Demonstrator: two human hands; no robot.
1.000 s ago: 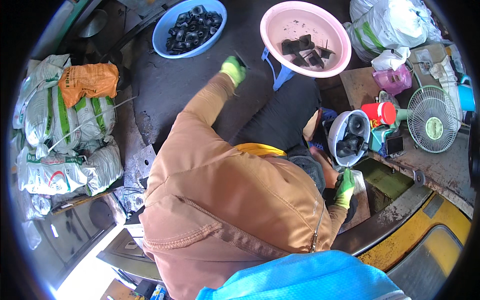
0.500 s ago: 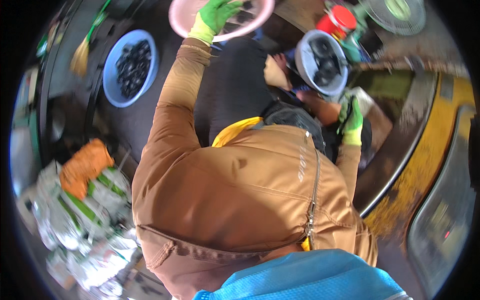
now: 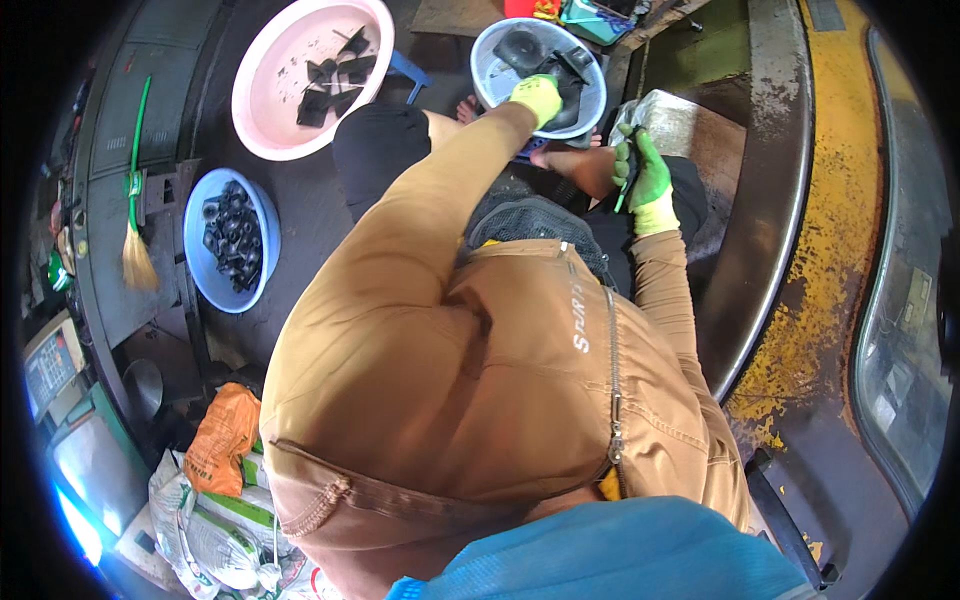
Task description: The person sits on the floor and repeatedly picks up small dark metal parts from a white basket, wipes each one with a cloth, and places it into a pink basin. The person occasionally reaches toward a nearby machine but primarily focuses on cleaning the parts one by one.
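Note:
My left hand (image 3: 540, 98), in a yellow-green glove, reaches over the near rim of a pale blue basin (image 3: 487, 88) and touches the black moulded parts (image 3: 520, 52) inside. Its fingertips are hidden among the pieces, so their grip does not show. On the right, my right hand (image 3: 646, 178), gloved in green, is closed around a slim dark hand tool (image 3: 629, 170) with a light green end; its exact kind is unclear. That hand is held above my right leg, beside a shiny wrapped box (image 3: 690, 125).
A pink basin (image 3: 262, 88) with several flat black pieces stands at the far left. Nearer is a blue basin (image 3: 265, 285) of small black parts. A broom (image 3: 136, 225), white sacks (image 3: 225, 535) and an orange bag (image 3: 222, 440) are further left. A yellow machine frame (image 3: 825, 190) borders the right.
My left hand has moved from over the pink basin rightward to the pale blue basin. My right hand still holds the dark tool. The whole view has shifted.

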